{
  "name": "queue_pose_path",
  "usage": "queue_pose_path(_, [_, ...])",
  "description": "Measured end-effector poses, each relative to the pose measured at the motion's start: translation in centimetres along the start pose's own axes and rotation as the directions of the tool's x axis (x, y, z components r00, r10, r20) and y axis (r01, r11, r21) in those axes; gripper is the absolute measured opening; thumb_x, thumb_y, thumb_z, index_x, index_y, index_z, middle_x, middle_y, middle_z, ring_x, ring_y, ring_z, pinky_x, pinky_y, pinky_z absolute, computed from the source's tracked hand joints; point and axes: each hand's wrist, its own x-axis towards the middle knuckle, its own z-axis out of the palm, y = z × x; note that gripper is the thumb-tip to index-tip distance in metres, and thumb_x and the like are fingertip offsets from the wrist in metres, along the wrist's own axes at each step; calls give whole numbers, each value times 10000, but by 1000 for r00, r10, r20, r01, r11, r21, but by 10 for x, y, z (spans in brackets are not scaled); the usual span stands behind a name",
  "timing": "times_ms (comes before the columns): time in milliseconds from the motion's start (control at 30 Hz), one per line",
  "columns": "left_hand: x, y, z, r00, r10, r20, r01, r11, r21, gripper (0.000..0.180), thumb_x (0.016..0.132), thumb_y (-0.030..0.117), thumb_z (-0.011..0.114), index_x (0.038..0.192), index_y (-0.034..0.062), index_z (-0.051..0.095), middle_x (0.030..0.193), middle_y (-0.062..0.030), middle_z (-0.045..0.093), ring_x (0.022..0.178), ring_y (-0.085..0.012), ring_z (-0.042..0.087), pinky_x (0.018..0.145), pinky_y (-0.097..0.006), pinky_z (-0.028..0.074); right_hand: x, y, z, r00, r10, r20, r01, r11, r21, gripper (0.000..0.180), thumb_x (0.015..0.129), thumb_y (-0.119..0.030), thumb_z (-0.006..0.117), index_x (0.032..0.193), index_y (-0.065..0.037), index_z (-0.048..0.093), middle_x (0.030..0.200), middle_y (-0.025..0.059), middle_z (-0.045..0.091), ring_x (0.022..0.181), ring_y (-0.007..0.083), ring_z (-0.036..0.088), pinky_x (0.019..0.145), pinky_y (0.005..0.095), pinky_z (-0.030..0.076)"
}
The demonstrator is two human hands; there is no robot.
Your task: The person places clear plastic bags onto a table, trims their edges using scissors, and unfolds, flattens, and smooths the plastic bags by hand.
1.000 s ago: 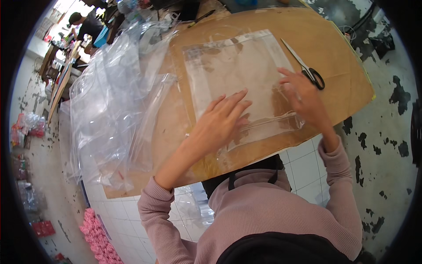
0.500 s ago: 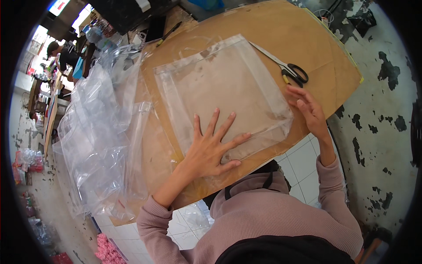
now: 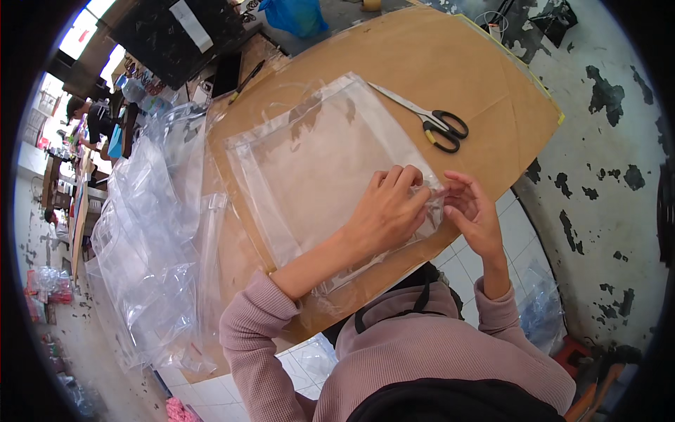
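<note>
While the clear, flat, squarish plastic pouch with cloudy pale borders lies slightly turned on the brown-paper-covered desk in front of us, we have both hands at its near right corner. Our left grip reaches across the pouch from the near side, its fingers bent and grasping the crumpled plastic close to that corner. Our right grip is just beside it, thumb and fingers curved around the corner's outer edge; we cannot tell whether they pinch the plastic or only touch it.

Near the pouch's right border we see silver-bladed scissors with black-and-yellow handles, their tip pointing toward the far right corner. To our left, a large loose heap of clear, shiny plastic sheeting covers that side of the desk. Beyond the pouch, toward the far left, a slim black-and-yellow tool lies near a flat black rectangular object. Farther off we find a bulging blue plastic bag, and, well apart at the left, a person in a dark top.
</note>
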Motion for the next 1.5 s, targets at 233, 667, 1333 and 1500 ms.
queue_pose_path(233, [-7,-18,21,988,-138,-68,84,854,-514,118,769,53,577,866,20,519,1003,-135,481,921,-256,516,830,-398,396,-5,7,7,999,-51,-14,45,954,-295,420,710,-1,656,1105,-26,514,843,72,577,951,150,534,817,266,407])
queue_pose_path(667, [-2,-16,20,982,15,186,-19,1000,19,898,739,619,501,1369,42,225,1423,-97,251,1312,-285,230,1042,-534,139,-29,16,22,920,-337,-200,26,563,-826,129,729,-115,676,784,-17,611,989,126,426,851,261,465,807,339,387])
queue_pose_path(1333, [-1,-13,12,997,35,65,-32,998,-58,471,783,340,577,1202,149,477,1253,-145,389,1207,-322,336,927,-654,188,-14,16,2,987,-32,-156,-26,934,-356,110,790,12,557,894,16,591,993,81,520,761,149,585,634,235,458])
queue_pose_path(1500, [7,-11,6,994,-57,92,87,929,-359,258,779,6,558,1026,68,519,992,-100,523,885,-253,552,848,-423,435,-11,7,8,991,-70,-113,11,891,-453,107,794,5,564,895,4,598,992,75,515,773,139,577,662,238,459])
